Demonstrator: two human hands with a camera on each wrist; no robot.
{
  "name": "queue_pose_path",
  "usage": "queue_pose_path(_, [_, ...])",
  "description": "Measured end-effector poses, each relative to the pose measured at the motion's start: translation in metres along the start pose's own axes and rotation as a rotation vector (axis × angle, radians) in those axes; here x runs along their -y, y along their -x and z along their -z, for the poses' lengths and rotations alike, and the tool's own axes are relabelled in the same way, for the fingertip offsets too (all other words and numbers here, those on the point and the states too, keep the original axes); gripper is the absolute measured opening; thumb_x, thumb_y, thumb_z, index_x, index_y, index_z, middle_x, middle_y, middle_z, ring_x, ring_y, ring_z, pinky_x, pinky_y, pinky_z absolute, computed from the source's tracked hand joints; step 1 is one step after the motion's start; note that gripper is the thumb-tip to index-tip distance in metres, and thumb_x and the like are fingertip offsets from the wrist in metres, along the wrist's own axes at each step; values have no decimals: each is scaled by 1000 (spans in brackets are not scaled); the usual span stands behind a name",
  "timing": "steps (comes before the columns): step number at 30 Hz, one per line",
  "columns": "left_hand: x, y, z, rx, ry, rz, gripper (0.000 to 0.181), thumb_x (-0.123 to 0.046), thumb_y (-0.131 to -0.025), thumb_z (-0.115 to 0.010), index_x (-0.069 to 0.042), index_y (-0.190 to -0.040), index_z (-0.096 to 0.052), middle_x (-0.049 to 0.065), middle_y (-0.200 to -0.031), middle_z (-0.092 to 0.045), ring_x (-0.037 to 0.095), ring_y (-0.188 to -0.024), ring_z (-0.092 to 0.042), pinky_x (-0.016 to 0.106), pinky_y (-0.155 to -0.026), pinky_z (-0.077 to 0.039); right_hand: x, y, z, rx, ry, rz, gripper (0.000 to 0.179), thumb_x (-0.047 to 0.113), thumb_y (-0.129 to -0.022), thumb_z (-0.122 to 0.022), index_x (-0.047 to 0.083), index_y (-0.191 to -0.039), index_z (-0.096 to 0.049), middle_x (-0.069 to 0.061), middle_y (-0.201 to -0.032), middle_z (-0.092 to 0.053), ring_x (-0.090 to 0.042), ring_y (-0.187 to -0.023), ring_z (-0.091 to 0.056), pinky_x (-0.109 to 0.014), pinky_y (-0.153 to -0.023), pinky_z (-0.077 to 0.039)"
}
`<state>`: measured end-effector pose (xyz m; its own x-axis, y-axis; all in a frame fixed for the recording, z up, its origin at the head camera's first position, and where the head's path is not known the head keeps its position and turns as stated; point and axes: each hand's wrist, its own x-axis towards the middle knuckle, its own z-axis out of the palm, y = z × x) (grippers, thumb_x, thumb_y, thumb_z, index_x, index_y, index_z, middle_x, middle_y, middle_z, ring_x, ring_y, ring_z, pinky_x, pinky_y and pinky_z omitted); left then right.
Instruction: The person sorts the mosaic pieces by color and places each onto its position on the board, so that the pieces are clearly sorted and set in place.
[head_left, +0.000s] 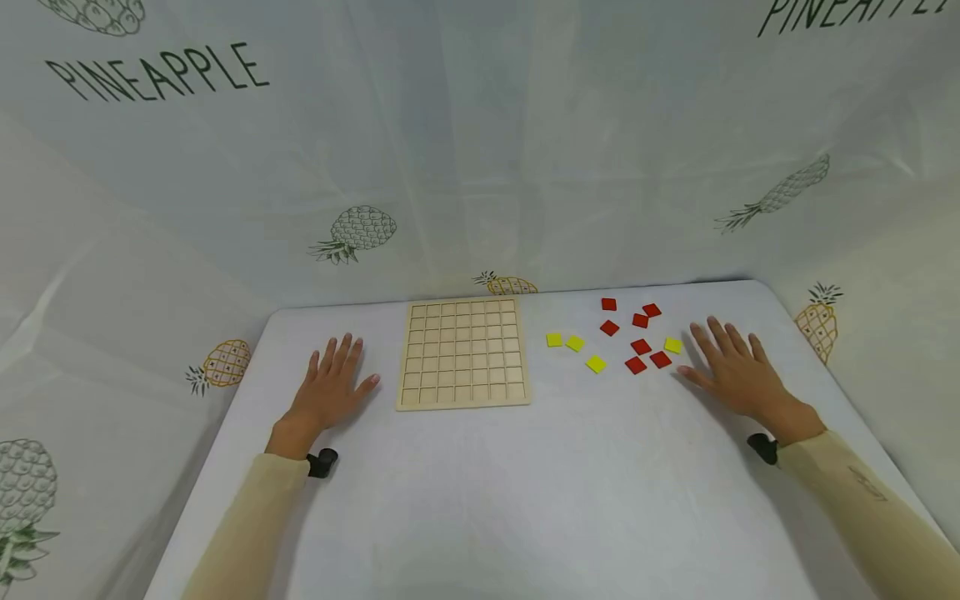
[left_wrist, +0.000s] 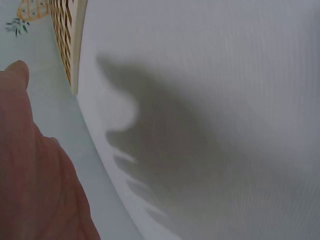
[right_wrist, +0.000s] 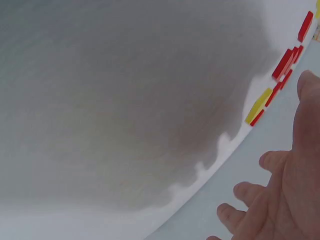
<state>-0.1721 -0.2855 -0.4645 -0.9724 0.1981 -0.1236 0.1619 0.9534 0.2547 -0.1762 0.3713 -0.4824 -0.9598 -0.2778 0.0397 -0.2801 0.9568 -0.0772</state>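
Left hand (head_left: 322, 398): palm down over the left side of the table (head_left: 480, 492), fingers straight and slightly apart, thumb out to the side, holding nothing. Nearest thing is the grid board (head_left: 463, 354), just right of the thumb, not touched.

Board: lies flat near the table's far edge, pale, wood-looking, square cells between thin ridges. Probably light and stiff; ridges may chip if knocked. Best hold: opposite outer edges, fingers off the cells.

Right of board: loose tiles, flat on the table. Three yellow tiles (head_left: 575, 342) sit nearest the board; seven red tiles (head_left: 641, 346) scatter farther right, at mixed angles. One more yellow tile (head_left: 672, 344) lies at the right end, just beside the right hand (head_left: 738, 379). Tiles look thin, rigid, very light, maybe slick plastic, so likely to skid if pushed. Pinch by two opposite side edges, or tip up one edge first.

Right hand: palm down, fingers straight and spread, thumb toward the tiles, nothing held.
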Motion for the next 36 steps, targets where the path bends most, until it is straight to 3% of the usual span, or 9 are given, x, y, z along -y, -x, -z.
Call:
queue_pose_path(9, [-22, 7, -16, 43, 48, -72, 88, -56, -110, -43, 4, -167, -14, 28, -174, -7, 51, -160, -3, 67, -127, 0, 11, -10, 2, -1, 27, 76, 71, 31, -105, -65, 0, -161, -35, -34, -164, -32, -59, -146, -32, -76, -118, -24])
queue_pose_path(14, [-33, 8, -25, 93, 37, -79, 89, -57, -110, -43, 2, -168, -12, 26, -175, -5, 49, -161, -2, 67, -127, -2, 16, -13, 3, -26, 68, 109, 64, 21, -101, -72, -1, -155, -45, -34, -158, -41, -57, -142, -40, -75, -115, -32])
queue_pose_path(26, [-58, 13, -31, 155, 37, -24, 88, -49, -110, -50, 5, -167, -10, 27, -175, -4, 49, -161, -5, 70, -126, -8, 24, -18, 3, -17, 10, 120, 56, 6, -96, -75, 1, -150, -56, -33, -145, -57, -56, -132, -52, -75, -105, -43])
queue_pose_path(31, [-62, 14, -32, 168, 21, 6, 86, -49, -111, -48, 3, -168, -9, 26, -175, -2, 48, -161, -3, 69, -126, -7, 27, -23, 3, -39, 19, 118, 51, 1, -93, -78, 2, -142, -64, -31, -136, -65, -53, -125, -58, -72, -101, -47])
queue_pose_path(36, [-58, 10, -40, 142, 22, 3, 86, -50, -111, -45, 2, -168, -8, 25, -176, -1, 48, -162, -2, 70, -126, -5, 30, -29, 5, -40, 48, 104, 42, 0, -90, -81, 0, -131, -73, -29, -126, -71, -51, -118, -62, -68, -98, -52])
